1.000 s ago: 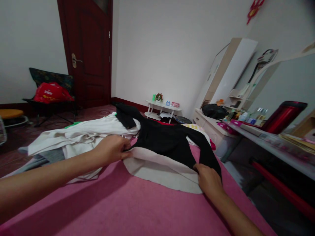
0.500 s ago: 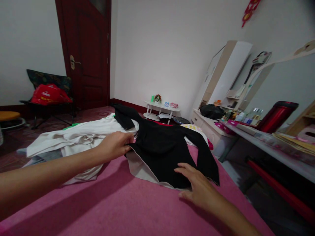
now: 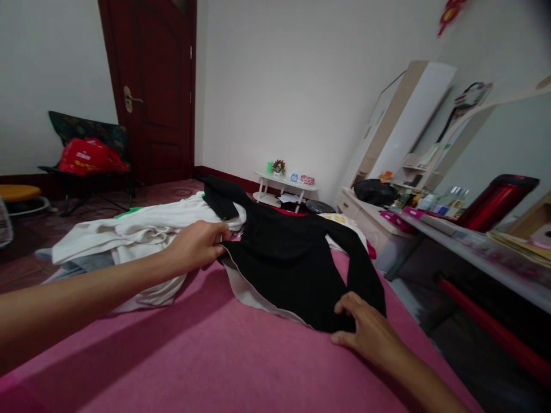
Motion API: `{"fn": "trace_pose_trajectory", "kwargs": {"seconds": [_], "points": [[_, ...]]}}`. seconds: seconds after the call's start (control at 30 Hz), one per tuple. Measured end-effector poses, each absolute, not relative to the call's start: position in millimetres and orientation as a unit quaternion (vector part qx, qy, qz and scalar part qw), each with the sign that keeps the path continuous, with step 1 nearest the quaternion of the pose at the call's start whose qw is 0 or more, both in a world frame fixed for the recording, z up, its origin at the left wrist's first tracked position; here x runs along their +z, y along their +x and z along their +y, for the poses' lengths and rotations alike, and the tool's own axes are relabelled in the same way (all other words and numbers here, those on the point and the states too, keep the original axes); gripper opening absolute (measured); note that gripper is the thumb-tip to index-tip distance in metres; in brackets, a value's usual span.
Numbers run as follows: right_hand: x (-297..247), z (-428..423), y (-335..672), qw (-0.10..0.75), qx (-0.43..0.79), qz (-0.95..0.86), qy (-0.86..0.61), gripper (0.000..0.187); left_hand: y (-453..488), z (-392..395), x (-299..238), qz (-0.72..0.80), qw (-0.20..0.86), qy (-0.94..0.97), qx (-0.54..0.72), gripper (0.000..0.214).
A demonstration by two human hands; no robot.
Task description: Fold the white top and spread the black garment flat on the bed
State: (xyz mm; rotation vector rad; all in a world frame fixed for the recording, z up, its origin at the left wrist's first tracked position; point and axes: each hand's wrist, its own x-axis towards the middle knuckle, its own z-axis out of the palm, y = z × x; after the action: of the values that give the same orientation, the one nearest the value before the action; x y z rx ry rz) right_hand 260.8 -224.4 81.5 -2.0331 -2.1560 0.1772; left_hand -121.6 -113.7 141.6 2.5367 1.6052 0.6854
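A black long-sleeved garment (image 3: 293, 258) with a pale lining lies spread on the pink bed cover (image 3: 206, 355). My left hand (image 3: 196, 245) is closed on the garment's left hem edge, next to a heap of white clothes (image 3: 142, 235). My right hand (image 3: 368, 332) rests at the garment's lower right corner, fingers curled onto the black cloth. One black sleeve runs down the right side beside that hand; the other sleeve lies folded over the white heap.
A dark red door (image 3: 155, 86) stands at the back left, with a chair holding a red bag (image 3: 88, 156) beside it. A small white table (image 3: 286, 186) sits against the far wall. To the right are a dresser (image 3: 370, 215), a cluttered desk and a red flask (image 3: 495, 201).
The pale lining that lay exposed below the black cloth is now mostly covered by black cloth. My right hand let go, lifted open, then came down on the lower right corner. My left hand kept its hold.
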Motion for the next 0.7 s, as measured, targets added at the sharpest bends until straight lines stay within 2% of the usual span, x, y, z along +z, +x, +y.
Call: {"fn": "trace_pose_trajectory", "kwargs": {"seconds": [0.17, 0.37, 0.53, 0.6, 0.7], "points": [[80.4, -220.4, 220.3, 0.136, -0.001, -0.773, -0.62, 0.074, -111.3, -113.0, 149.4, 0.514, 0.041, 0.812, 0.273, 0.011], [74.1, -206.1, 175.2, 0.136, -0.144, -0.799, -0.568, 0.059, -108.7, -113.0, 155.0, 0.504, 0.037, 0.814, 0.286, 0.009], [61.6, -197.3, 203.0, 0.081, -0.236, -0.758, -0.602, 0.065, -119.5, -114.7, 156.0, 0.516, 0.029, 0.809, 0.281, 0.009], [56.1, -196.8, 228.6, 0.071, -0.253, -0.731, -0.629, 0.068, -124.7, -114.4, 151.3, 0.518, 0.022, 0.809, 0.275, 0.009], [57.3, -196.3, 276.6, 0.073, -0.218, -0.694, -0.682, 0.058, -130.6, -110.4, 145.0, 0.532, 0.007, 0.817, 0.221, 0.011]]}}
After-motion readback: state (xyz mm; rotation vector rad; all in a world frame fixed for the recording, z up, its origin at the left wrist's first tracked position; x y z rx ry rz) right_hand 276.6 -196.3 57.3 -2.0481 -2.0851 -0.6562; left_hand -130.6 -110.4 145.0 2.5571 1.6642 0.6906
